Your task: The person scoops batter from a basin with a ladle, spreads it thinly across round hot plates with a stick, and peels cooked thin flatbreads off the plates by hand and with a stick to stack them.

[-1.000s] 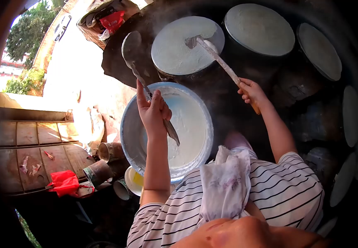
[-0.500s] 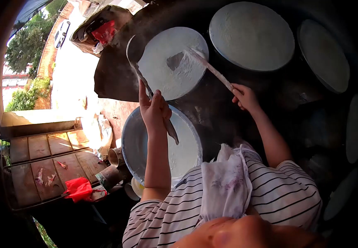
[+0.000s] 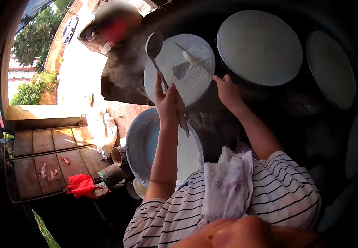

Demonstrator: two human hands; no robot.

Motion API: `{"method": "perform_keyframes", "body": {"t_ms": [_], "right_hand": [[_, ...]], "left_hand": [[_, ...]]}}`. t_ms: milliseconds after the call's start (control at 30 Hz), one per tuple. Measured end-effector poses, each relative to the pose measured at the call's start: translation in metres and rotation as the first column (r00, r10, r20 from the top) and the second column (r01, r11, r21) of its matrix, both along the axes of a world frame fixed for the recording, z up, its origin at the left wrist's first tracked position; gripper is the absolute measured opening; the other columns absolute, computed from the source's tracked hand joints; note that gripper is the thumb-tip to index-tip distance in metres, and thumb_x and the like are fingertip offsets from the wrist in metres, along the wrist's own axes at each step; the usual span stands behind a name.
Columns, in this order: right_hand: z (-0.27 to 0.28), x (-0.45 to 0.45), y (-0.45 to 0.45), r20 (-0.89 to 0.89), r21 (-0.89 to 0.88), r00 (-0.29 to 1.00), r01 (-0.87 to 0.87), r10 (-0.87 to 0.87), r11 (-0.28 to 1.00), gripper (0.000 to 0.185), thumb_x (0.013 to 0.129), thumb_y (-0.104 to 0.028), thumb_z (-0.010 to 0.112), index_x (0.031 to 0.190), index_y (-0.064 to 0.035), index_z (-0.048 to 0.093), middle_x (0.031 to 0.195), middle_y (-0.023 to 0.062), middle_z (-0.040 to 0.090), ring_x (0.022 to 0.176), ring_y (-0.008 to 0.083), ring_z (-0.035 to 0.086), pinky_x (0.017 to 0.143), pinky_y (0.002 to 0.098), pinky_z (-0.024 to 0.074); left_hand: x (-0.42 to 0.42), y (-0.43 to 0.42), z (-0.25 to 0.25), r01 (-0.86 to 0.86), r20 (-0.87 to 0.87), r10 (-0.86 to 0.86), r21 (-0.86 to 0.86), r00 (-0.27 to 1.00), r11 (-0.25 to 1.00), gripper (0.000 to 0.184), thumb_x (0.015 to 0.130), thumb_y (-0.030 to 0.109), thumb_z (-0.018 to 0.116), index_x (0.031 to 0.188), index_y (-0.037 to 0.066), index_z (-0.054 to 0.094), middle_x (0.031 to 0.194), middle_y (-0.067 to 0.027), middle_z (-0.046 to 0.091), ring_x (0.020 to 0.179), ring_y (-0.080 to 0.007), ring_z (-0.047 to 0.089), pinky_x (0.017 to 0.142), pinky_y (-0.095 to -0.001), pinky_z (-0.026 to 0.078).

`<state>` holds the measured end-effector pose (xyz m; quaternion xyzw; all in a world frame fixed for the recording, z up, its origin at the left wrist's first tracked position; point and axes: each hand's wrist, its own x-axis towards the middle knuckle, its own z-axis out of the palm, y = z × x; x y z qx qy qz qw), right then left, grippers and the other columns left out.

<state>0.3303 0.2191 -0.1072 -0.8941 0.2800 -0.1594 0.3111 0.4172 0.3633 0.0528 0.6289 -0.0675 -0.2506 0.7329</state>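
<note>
My left hand (image 3: 168,103) is closed around the handle of a ladle (image 3: 154,45), its bowl raised over the left edge of a round, white-coated disc (image 3: 199,89). Between thumb and fingers, my right hand (image 3: 228,93) grips a thin flat stick (image 3: 201,68) with white paste on it. The stick lies over the disc's right half, next to a bare grey patch (image 3: 181,70) and rough, scraped-looking paste. Below my left hand stands a wide basin (image 3: 134,128), partly hidden by my forearm, with white liquid (image 3: 187,161) in it.
More white-topped discs (image 3: 259,47) curve away to the right, the outer ones (image 3: 331,69) in shadow. Steam or smoke drifts near the dark panel at upper left. A red bag (image 3: 81,186) lies on a brown panelled surface (image 3: 26,173) beside metal cans (image 3: 112,174).
My right hand has moved left and closer to the disc, and the stick's tip now points to its upper part. The ladle stays in my left hand. The whole view has shifted slightly.
</note>
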Motion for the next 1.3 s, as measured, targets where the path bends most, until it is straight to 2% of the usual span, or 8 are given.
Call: {"method": "perform_keyframes", "body": {"t_ms": [167,300,500,600,733,967,1167,1300], "right_hand": [[0.005,-0.003,-0.029,0.031,-0.073,0.997,0.078,-0.076,0.994,0.033,0.086,-0.009,0.056,0.118,-0.0137,0.060,0.091,0.0145,0.051,0.077,0.0341,0.059,0.067,0.0439,0.0500],[-0.001,-0.031,0.004,0.052,-0.140,0.999,0.001,0.006,0.990,0.029,0.092,-0.015,0.051,0.119,-0.0119,0.058,0.090,0.0094,0.049,0.066,0.0296,0.059,0.058,0.0401,0.0517],[-0.002,0.003,-0.041,0.017,-0.219,0.999,0.051,-0.049,0.974,0.030,0.089,-0.014,0.051,0.118,-0.0147,0.059,0.090,0.0105,0.049,0.069,0.0301,0.060,0.059,0.0415,0.0509],[-0.005,-0.007,-0.019,-0.019,-0.173,0.986,-0.167,0.166,0.971,0.034,0.088,-0.011,0.050,0.121,-0.0158,0.058,0.089,0.0104,0.048,0.068,0.0307,0.059,0.058,0.0413,0.0504],[0.009,0.006,-0.025,0.125,-0.102,0.966,-0.216,0.227,0.971,0.028,0.088,-0.011,0.051,0.114,-0.0133,0.061,0.088,0.0108,0.050,0.067,0.0324,0.059,0.061,0.0422,0.0504],[0.041,-0.044,-0.040,-0.011,-0.086,0.931,-0.364,0.364,0.928,0.026,0.085,-0.011,0.058,0.110,-0.0150,0.064,0.088,0.0099,0.053,0.073,0.0296,0.060,0.063,0.0402,0.0496],[-0.006,-0.092,0.026,0.214,0.202,0.977,-0.036,-0.009,0.979,0.032,0.085,-0.008,0.057,0.116,-0.0053,0.061,0.089,0.0152,0.058,0.079,0.0309,0.061,0.068,0.0355,0.0495],[0.020,-0.066,0.086,0.103,0.857,0.994,-0.074,-0.028,0.509,0.031,0.088,-0.006,0.053,0.118,-0.0020,0.059,0.084,0.0096,0.060,0.043,0.0115,0.053,0.042,0.0275,0.0433]], "left_hand": [[0.024,0.015,0.003,0.115,-0.217,-0.220,-0.412,0.951,0.904,0.053,0.094,0.007,0.046,0.143,0.022,0.031,0.058,0.0030,0.033,0.039,-0.0040,0.027,0.034,-0.0198,0.024],[0.037,0.022,0.019,0.054,-0.098,-0.081,-0.251,0.992,0.966,0.050,0.095,0.007,0.044,0.141,0.023,0.033,0.058,0.0038,0.031,0.040,-0.0035,0.029,0.035,-0.0181,0.024],[0.051,0.040,0.022,0.004,-0.439,-0.336,-0.603,0.833,0.798,0.043,0.097,0.010,0.043,0.135,0.028,0.039,0.063,0.0034,0.034,0.042,-0.0034,0.033,0.037,-0.0175,0.029],[0.051,0.053,0.025,-0.110,-0.558,-0.359,-0.638,0.749,0.762,0.035,0.098,0.013,0.042,0.130,0.027,0.045,0.064,0.0034,0.035,0.042,-0.0040,0.034,0.037,-0.0181,0.031],[0.054,0.065,0.028,-0.305,-0.730,-0.384,-0.618,0.565,0.725,0.015,0.098,0.019,0.044,0.089,0.011,0.051,0.063,0.0037,0.038,0.042,-0.0049,0.039,0.038,-0.0200,0.033],[0.063,0.058,0.005,-0.376,-0.805,-0.464,-0.586,0.370,0.718,0.032,0.096,0.022,0.045,0.067,0.010,0.041,0.051,0.0036,0.039,0.042,-0.0081,0.041,0.043,-0.0227,0.040],[0.045,0.040,-0.043,-0.384,-0.810,-0.350,-0.544,0.470,0.746,0.031,0.096,0.021,0.046,0.067,0.011,0.041,0.053,0.0049,0.038,0.043,-0.0063,0.041,0.042,-0.0219,0.038],[0.010,0.020,-0.085,-0.470,-0.775,0.025,-0.358,0.632,0.807,0.030,0.095,0.017,0.047,0.066,0.012,0.039,0.053,0.0046,0.036,0.041,-0.0064,0.036,0.039,-0.0206,0.035]]}}
